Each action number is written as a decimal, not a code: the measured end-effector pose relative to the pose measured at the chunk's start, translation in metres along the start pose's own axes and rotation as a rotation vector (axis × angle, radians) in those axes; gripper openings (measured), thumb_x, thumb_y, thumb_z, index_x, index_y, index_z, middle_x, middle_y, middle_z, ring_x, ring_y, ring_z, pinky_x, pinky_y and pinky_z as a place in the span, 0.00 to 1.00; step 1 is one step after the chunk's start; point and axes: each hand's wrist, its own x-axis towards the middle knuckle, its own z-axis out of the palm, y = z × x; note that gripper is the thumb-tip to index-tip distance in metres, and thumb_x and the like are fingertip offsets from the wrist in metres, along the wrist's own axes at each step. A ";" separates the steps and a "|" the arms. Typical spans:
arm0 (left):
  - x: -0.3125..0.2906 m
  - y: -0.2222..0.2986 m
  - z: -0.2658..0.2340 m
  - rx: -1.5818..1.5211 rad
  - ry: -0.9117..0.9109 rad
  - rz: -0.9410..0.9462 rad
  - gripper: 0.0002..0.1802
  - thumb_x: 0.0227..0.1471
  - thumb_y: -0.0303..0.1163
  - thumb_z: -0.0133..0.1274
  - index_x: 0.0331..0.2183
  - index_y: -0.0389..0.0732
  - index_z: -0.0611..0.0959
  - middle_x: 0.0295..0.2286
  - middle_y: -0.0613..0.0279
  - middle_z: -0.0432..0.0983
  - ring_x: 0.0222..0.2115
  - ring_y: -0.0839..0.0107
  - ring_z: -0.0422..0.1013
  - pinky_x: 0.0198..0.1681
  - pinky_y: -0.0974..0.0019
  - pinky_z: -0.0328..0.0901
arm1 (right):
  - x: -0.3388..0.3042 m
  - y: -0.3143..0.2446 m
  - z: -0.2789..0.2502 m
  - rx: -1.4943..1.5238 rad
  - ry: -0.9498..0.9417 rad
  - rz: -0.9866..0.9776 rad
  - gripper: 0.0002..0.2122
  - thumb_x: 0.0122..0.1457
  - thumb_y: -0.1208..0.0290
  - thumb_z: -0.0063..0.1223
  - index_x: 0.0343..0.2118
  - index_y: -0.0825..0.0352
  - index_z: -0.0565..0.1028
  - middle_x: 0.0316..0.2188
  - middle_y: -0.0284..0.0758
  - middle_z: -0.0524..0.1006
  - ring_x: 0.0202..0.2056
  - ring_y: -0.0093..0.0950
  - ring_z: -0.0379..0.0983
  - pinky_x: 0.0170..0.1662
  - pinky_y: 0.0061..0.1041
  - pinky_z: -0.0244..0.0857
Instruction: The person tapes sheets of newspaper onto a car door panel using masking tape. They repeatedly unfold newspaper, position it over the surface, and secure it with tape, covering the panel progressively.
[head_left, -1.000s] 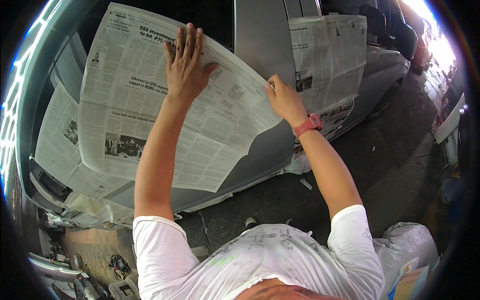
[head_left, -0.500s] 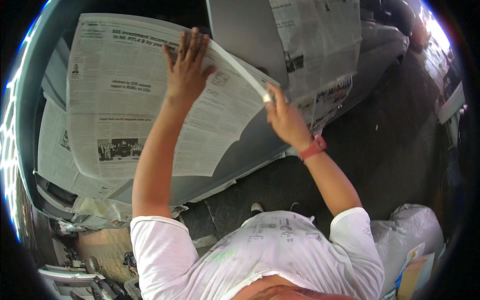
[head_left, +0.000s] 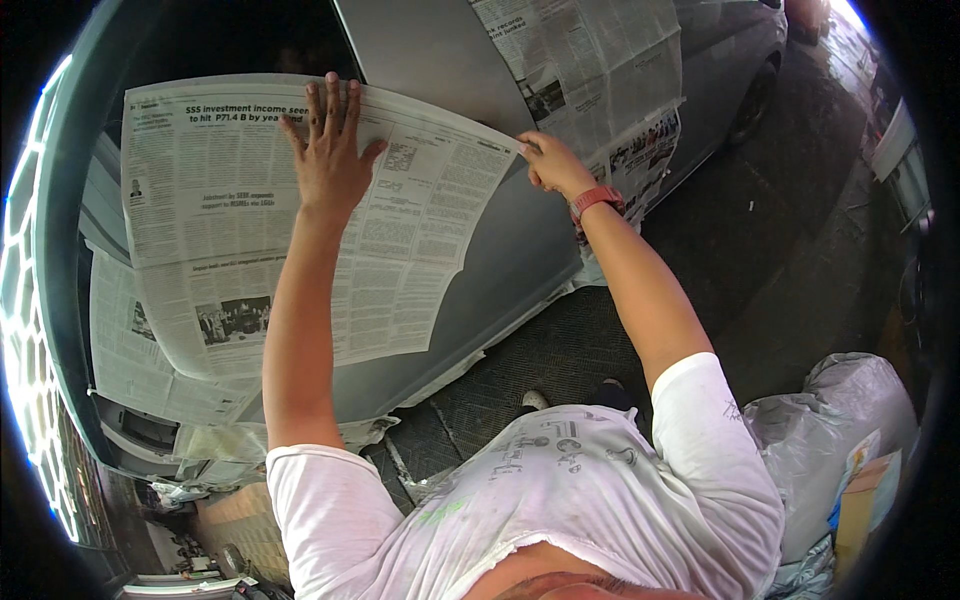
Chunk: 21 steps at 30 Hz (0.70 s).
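Newspaper sheet (head_left: 240,235) sits against the side of the grey vehicle (head_left: 500,265), upper part over the dark window area (head_left: 250,45), lower right part over the painted panel. Left hand (head_left: 332,165) is flat on it near the middle of the top edge, palm down, fingers spread, fingertips at the edge. Right hand (head_left: 555,165) has thumb and forefinger pinching the upper right corner; can't tell if anything besides paper is in that pinch. Pale band along the top edge could be margin or tape, can't tell either. Handling, my read: very light, limp, no stiffness across the span, easy to crease or tear, likely to sag or slide if only one point is held. Best hold is flat palm for area pressure plus a light pinch at a top corner; avoid tugging one corner alone, and leave the ragged lower right edge be. Orientation: print reads upright from the wearer's side, page top pointing up and away. Long axis looks left-right, dropping toward the right hand; lens bends the edges, so the true angle is uncertain.
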 end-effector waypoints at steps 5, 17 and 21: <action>0.011 0.040 -0.014 -0.096 -0.053 0.043 0.46 0.69 0.60 0.50 0.77 0.51 0.57 0.78 0.59 0.45 0.79 0.56 0.38 0.79 0.31 0.32 | -0.007 -0.002 0.002 -0.051 0.050 -0.034 0.14 0.79 0.63 0.46 0.56 0.67 0.77 0.17 0.33 0.75 0.15 0.21 0.65 0.21 0.27 0.58; 0.051 0.126 -0.042 -0.560 -0.409 0.356 0.12 0.59 0.42 0.65 0.34 0.45 0.93 0.28 0.57 0.86 0.41 0.52 0.82 0.63 0.50 0.66 | -0.090 -0.002 0.014 -0.262 0.215 -0.254 0.14 0.76 0.64 0.47 0.51 0.68 0.80 0.24 0.43 0.82 0.25 0.40 0.82 0.35 0.40 0.72; 0.037 0.123 -0.047 -0.634 -0.269 0.445 0.11 0.58 0.41 0.66 0.30 0.44 0.91 0.27 0.56 0.86 0.38 0.53 0.82 0.65 0.49 0.66 | -0.103 0.008 0.025 0.061 0.275 -0.232 0.14 0.75 0.65 0.50 0.50 0.69 0.82 0.25 0.38 0.81 0.22 0.36 0.79 0.31 0.39 0.72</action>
